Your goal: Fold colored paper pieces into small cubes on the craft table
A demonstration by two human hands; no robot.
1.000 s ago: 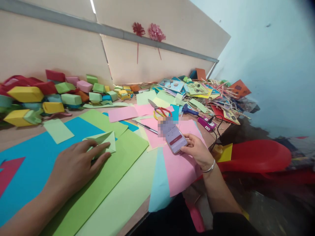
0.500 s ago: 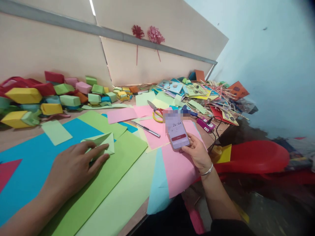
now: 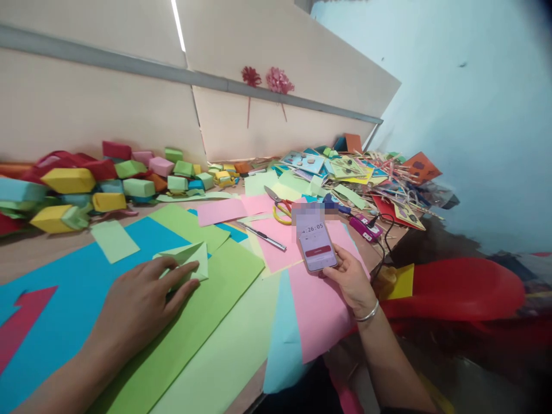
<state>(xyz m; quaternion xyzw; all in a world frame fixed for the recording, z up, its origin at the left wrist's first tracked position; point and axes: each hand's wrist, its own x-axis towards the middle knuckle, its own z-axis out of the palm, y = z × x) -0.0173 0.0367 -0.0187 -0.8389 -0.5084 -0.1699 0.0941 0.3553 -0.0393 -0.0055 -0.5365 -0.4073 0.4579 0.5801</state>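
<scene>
My left hand (image 3: 146,293) lies over a folded light green paper (image 3: 200,259), its fingers apart and touching it; part of the paper is hidden under them. That paper rests on a large bright green sheet (image 3: 228,276). In my right hand (image 3: 351,282) is a smartphone (image 3: 319,250), held tilted above pink paper (image 3: 319,322). Its screen shows timer-like digits and a red button; its top is blurred out. Left of the phone lie a utility knife (image 3: 265,237) and scissors (image 3: 280,210) with yellow and red handles.
Folded paper blocks (image 3: 69,181) are heaped at the back left. A pile of cards and sticks (image 3: 349,167) fills the back right, near a purple power socket (image 3: 365,227) with a black cable. A red chair (image 3: 457,287) stands right of the table.
The view has shifted, so things appear slightly lower and to the right. The phone's last digits went from 04 to 05. Both hands keep their holds.
</scene>
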